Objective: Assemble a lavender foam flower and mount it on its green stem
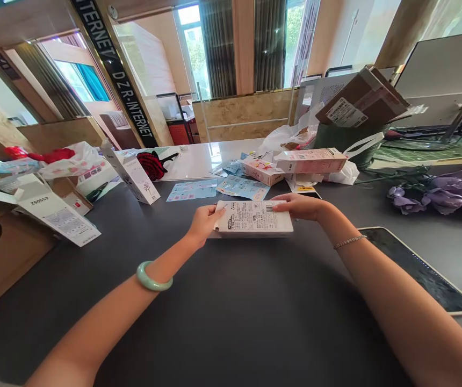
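Observation:
Between my two hands is a white cardboard box (253,221), its long side turned level and its printed face with a barcode toward me. My left hand (207,223) grips the left end, thumb on top of the printed face. At the upper right corner, my right hand (299,206) is closed on the box as well. The box is low over the dark table (231,306); whether it touches the surface I cannot tell. Just behind it lie printed blue sheets (243,187) and a pink box (262,170).
Open white cartons (56,209) and a large brown box (5,258) stand at the left. A red fabric rose (151,165) lies behind an upright carton (132,174). Rightward are a tablet (420,269), purple flowers (442,194) and a bin (344,144) topped by a parcel (362,99).

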`<state>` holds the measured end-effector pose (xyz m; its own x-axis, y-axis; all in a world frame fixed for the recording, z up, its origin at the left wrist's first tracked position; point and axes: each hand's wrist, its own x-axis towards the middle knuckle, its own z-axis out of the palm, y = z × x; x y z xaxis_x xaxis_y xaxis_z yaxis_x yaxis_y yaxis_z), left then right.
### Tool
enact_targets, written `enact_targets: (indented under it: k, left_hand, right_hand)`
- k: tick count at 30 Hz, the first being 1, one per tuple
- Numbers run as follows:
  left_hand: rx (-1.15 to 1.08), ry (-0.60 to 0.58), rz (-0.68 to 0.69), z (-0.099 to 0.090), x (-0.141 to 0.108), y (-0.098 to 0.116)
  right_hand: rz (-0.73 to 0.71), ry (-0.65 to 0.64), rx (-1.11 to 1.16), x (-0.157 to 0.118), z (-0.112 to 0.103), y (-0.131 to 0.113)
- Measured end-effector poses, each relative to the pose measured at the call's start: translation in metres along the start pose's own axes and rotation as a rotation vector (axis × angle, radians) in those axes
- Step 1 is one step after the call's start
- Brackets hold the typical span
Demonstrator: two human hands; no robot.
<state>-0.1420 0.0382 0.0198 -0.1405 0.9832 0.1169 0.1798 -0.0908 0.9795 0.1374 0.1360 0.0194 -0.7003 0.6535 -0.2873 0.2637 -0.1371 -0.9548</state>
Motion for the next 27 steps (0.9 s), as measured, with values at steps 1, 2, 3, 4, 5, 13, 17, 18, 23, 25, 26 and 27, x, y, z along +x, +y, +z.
enact_targets:
  k: [1,2,3,4,5,13,17,18,23,25,26,27]
  left_hand:
    - [-0.029,-0.021,-0.041,0.001,0.0,-0.002]
    - [-0.051,-0.035,-0.078,0.002,-0.001,-0.004]
    - [-0.07,-0.04,-0.111,0.002,0.0,-0.005]
    - [-0.089,-0.037,-0.139,0.002,0.0,-0.006]
    - [-0.107,-0.028,-0.163,0.002,0.001,-0.008]
    - [-0.233,0.249,-0.174,-0.003,0.017,-0.029]
    - [-0.271,0.337,-0.161,0.0,0.027,-0.036]
    - [-0.281,0.332,-0.164,0.002,0.028,-0.037]
    - [-0.327,0.241,-0.181,0.018,0.022,-0.039]
    - [-0.338,0.227,-0.179,0.025,0.02,-0.039]
    - [-0.343,0.227,-0.177,0.028,0.019,-0.038]
    - [-0.346,0.23,-0.174,0.03,0.018,-0.038]
  right_hand:
    - [0.006,0.029,0.019,0.001,-0.003,0.003]
    - [0.012,0.057,0.037,0.003,-0.005,0.006]
    - [0.017,0.081,0.053,0.005,-0.007,0.009]
    - [0.022,0.102,0.068,0.006,-0.008,0.011]
    - [0.027,0.12,0.08,0.008,-0.009,0.013]
    - [0.05,0.202,0.148,0.008,-0.005,0.012]
    - [0.083,0.253,0.173,0.008,-0.002,0.009]
    - [0.09,0.273,0.184,0.008,-0.002,0.008]
    - [0.105,0.342,0.257,0.008,0.002,0.0]
    - [0.11,0.353,0.286,0.007,0.006,-0.006]
    - [0.113,0.359,0.3,0.007,0.008,-0.009]
    - [0.117,0.367,0.315,0.006,0.01,-0.012]
